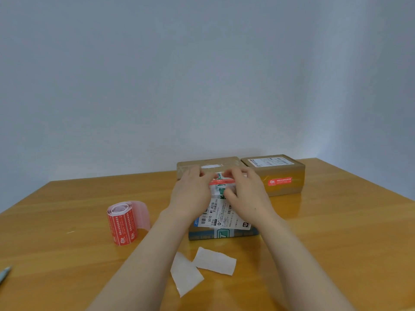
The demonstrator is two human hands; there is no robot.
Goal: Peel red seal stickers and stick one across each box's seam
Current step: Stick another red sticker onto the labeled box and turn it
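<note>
Red sticker (221,181) between both hands' fingertips

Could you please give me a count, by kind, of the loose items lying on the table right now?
Boxes: 3 (near box, back brown box, right brown box)
Red seal stickers already off the roll: 2 (one being pressed down, one on the right box)
Sticker rolls: 1
White backing slips: 2 ()
Pens: 1
Total: 9
</note>
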